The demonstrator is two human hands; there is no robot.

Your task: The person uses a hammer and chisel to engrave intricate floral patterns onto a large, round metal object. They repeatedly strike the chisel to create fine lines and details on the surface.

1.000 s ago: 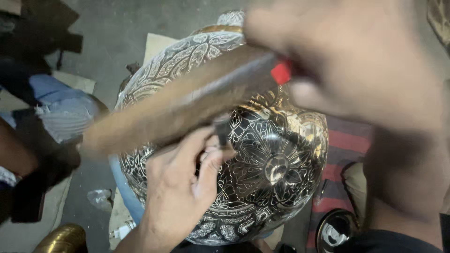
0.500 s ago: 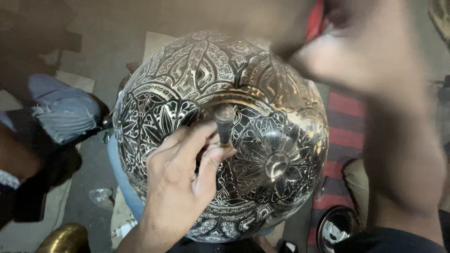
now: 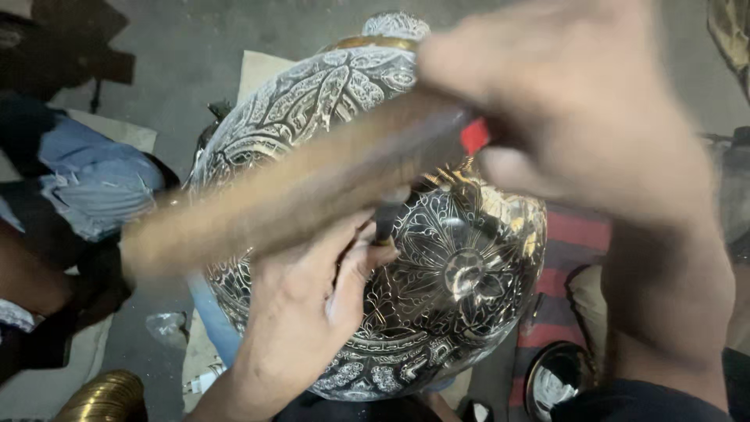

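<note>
wooden mallet [image 3: 305, 191] is back across the engraved metal bowl [image 3: 437, 297], blurred; half a second ago it was raised out of view. my right hand [image 3: 578, 117] fingers clamp its handle. left hand [image 3: 312, 312] fingers pinch the chisel [image 3: 384, 223] against the bowl

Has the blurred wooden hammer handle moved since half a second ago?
Yes. The wooden hammer handle in the right hand has swung back down across the engraved round metal vessel, over the left hand it had cleared.

A brass ribbed object [image 3: 101, 397] lower left, striped red cloth [image 3: 564, 258] at right
</note>
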